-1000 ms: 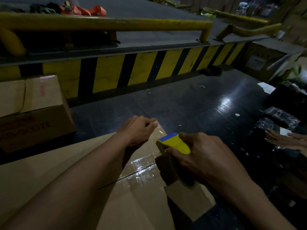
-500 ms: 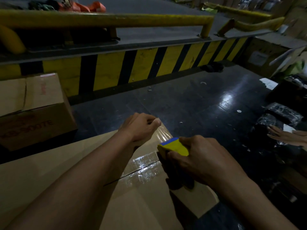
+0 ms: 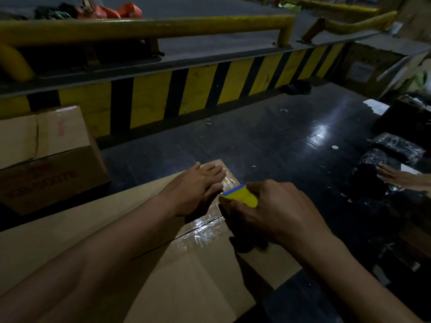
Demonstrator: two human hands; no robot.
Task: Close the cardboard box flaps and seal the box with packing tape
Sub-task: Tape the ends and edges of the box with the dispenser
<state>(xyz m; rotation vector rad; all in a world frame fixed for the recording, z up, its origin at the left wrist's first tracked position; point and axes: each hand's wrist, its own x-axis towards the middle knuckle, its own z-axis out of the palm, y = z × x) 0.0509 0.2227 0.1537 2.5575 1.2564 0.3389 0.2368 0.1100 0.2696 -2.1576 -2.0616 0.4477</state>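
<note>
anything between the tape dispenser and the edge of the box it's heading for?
Nothing visible. The right hand holds the yellow tape dispenser right at the cardboard box edge. The left hand lies flat on the taped seam just left of it, beside the path, not across it.

1 head view, close in
You look forward and down over the box (image 3: 198, 276) toward the striped barrier (image 3: 198, 87).

We see the left hand (image 3: 198, 190) flat on the big brown cardboard box (image 3: 70, 229). Just right of it, the yellow plastic tape dispenser (image 3: 240, 198) sits in the right hand (image 3: 275, 217). A smaller printed cardboard box (image 3: 46, 159) lies left, with the striped yellow-black barrier (image 3: 186, 94) behind.
</note>
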